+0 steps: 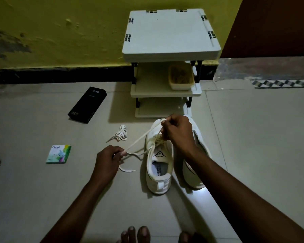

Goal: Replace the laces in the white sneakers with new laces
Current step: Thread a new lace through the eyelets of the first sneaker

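Working down on the tiled floor [253, 128] here, no bench. Got the left sneaker [159, 172] and the right sneaker [197, 155] side by side right in front, both white, heels nearest, toes pointing at a little white shelf rack [170, 32] against the yellow wall.

Pinching a stretch of the cream lace [139, 139] between thumb and fingertips of the left hand [106, 159], out to the left of the left sneaker and low over the floor. Gripping the same lace up at the toe end with the right hand [178, 133], with fingers curled round it over the front eyelets. Pulled taut between the two hands, with a loose tail dropping onto the floor beside the left hand. Threaded criss-cross through the left sneaker, tongue logo showing.

Can't see much of the right sneaker behind the right forearm, so can't tell about its lacing.

Also got a bundled lace [121, 135] on the floor just left of the toes, a black phone box [88, 104] further back, a small green-and-white packet [59, 154] off left, and a tub [181, 78] on the rack's middle shelf. Bare toes [137, 234] poking in at the bottom.
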### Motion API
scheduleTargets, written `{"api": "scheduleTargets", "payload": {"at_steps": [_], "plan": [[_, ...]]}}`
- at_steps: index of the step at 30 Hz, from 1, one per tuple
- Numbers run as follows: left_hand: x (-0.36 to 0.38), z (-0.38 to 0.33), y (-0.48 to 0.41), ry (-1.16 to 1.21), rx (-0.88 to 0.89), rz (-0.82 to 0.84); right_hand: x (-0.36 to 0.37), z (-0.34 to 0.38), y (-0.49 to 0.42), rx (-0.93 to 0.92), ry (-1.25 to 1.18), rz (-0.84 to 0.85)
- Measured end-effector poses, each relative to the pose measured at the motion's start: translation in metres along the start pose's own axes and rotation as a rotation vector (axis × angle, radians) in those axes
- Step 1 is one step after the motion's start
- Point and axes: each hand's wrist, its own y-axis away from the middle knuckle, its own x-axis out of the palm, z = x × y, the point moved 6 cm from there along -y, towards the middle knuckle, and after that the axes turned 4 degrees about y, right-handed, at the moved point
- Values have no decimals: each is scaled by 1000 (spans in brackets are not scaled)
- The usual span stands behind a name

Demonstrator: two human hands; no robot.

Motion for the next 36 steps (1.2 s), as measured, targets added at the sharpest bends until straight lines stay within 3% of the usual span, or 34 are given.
{"api": "scheduleTargets", "payload": {"at_steps": [4,9,16,26,36], "plan": [[6,-8,-2,-49,-19,75,-6,-3,4,-11,92,-13],[20,-44,-5,269,-105,101,-21,5,23,-177,366,-113],[47,-85,-10,577,-157,145,-2,-22,33,-180,631,112],[76,-82,-11,517,-159,115,-16,-44,47,11,304,-55],[90,-80,-10,420,-160,66,-18,-59,43,139,199,-82]]}}
